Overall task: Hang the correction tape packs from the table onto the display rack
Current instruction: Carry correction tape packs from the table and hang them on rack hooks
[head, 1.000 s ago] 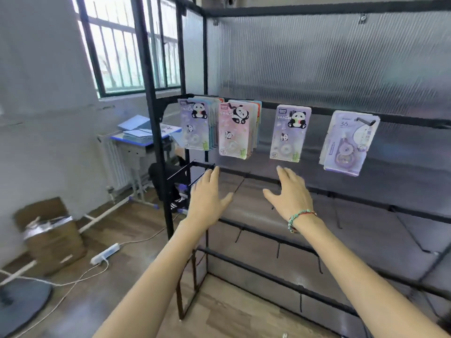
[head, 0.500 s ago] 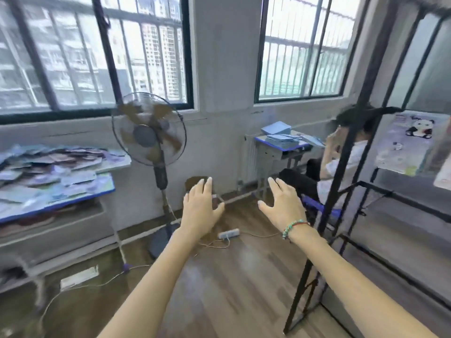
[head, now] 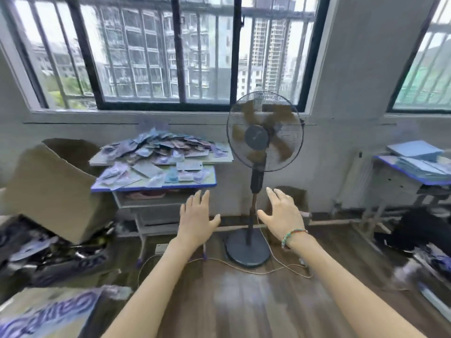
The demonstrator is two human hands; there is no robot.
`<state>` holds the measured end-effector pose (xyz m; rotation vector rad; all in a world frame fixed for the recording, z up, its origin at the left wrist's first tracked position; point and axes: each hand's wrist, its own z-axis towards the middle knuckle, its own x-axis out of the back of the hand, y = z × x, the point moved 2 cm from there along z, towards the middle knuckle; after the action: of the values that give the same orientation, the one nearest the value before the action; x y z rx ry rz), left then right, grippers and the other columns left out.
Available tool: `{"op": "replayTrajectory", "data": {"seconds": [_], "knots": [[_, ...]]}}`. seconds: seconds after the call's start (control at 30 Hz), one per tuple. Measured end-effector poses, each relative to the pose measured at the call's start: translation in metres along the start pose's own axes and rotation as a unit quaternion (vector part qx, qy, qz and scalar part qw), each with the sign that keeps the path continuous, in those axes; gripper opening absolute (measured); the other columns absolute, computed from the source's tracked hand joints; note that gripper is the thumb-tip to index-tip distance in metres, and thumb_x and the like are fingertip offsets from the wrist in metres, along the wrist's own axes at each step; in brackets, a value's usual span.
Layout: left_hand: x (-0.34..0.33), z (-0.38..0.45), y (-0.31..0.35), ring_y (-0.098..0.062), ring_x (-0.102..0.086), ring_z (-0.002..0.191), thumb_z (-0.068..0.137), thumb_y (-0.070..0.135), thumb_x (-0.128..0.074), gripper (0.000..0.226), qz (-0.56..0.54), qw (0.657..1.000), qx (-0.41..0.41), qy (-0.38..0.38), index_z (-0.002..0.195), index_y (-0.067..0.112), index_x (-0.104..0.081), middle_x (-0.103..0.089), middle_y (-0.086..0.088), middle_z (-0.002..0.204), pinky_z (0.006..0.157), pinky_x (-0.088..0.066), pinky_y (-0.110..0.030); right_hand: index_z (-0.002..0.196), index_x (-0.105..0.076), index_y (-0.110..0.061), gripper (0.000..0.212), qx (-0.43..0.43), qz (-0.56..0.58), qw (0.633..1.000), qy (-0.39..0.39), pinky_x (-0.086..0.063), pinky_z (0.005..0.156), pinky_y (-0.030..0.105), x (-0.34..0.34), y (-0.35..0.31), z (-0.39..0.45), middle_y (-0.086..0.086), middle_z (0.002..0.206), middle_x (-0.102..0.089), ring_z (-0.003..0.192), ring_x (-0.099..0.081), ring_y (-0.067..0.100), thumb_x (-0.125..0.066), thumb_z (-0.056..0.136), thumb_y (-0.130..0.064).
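**deskjockey:** Wood floor, grey wall, big barred windows (head: 170, 52) across the top of the frame. Going left to right: tipped cardboard box (head: 51, 189) at middle left, then the blue-edged table (head: 156, 187) heaped with the correction tape packs (head: 161, 154), then a standing fan (head: 264, 132) just right of it, and another blue-edged desk (head: 412, 176) stacked with papers at the far right edge.

**rackrat:** And the hands?

**deskjockey:** Both out front, apart, holding nothing. Left hand (head: 197, 219) is flat with fingers straight, low centre, below the table's front edge in the frame. Right hand (head: 283, 215) is the same, spread, bead bracelet (head: 292, 236) on the wrist, in front of the fan pole.

**rackrat:** So which step?

**deskjockey:** Looks like the fetch step to me. No display rack in view, so I'd guess they're heading to the pile. Next move calls for closing in on the table and pinching packs off the top without sliding the whole heap off.
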<state>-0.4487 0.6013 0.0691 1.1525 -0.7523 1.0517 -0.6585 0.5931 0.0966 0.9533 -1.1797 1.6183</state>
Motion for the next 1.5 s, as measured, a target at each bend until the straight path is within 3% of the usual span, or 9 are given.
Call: {"op": "replayTrajectory", "data": {"seconds": [0.33, 0.73, 1.33, 1.5], "knots": [[-0.022, 0.111, -0.084, -0.024, -0.018, 0.146, 0.096, 0.040, -0.051, 0.070, 0.018, 0.993, 0.118, 0.010, 0.152, 0.013, -0.019, -0.022, -0.010, 0.158, 0.119, -0.019, -0.039, 0.151, -0.019, -0.017, 0.069, 0.076, 0.039, 0.995, -0.058, -0.027, 0.112, 0.032, -0.081, -0.036, 0.160, 0.004, 0.154, -0.026, 0.140, -0.025, 0.022, -0.051, 0.094, -0.038], [-0.049, 0.214, -0.161, -0.024, -0.027, 0.141, 0.096, 0.037, -0.052, 0.067, 0.040, 0.979, 0.201, -0.002, 0.151, 0.011, -0.022, -0.031, -0.009, 0.153, 0.115, -0.026, -0.037, 0.147, -0.027, -0.016, 0.063, 0.147, 0.041, 0.981, -0.121, -0.036, 0.104, 0.034, -0.168, -0.080, 0.314, 0.004, 0.147, -0.036, 0.132, -0.033, 0.025, -0.053, 0.093, -0.035], [-0.087, 0.398, -0.366, -0.031, -0.034, 0.133, 0.092, 0.033, -0.057, 0.064, -0.010, 0.961, 0.268, -0.070, 0.145, 0.010, -0.029, -0.036, -0.014, 0.143, 0.109, -0.032, -0.041, 0.145, -0.030, -0.013, 0.059, 0.108, -0.030, 0.976, -0.189, -0.037, 0.101, 0.035, -0.310, -0.168, 0.506, 0.006, 0.146, -0.036, 0.132, -0.035, 0.027, -0.052, 0.092, -0.027], [-0.115, 0.429, -0.401, -0.035, -0.024, 0.139, 0.092, 0.037, -0.056, 0.072, -0.037, 0.943, 0.312, -0.110, 0.150, 0.012, -0.019, -0.023, -0.019, 0.150, 0.112, -0.027, -0.045, 0.144, -0.031, -0.012, 0.059, 0.102, -0.072, 0.966, -0.228, -0.036, 0.100, 0.032, -0.352, -0.165, 0.549, 0.008, 0.143, -0.040, 0.128, -0.040, 0.027, -0.053, 0.092, -0.028]]}}
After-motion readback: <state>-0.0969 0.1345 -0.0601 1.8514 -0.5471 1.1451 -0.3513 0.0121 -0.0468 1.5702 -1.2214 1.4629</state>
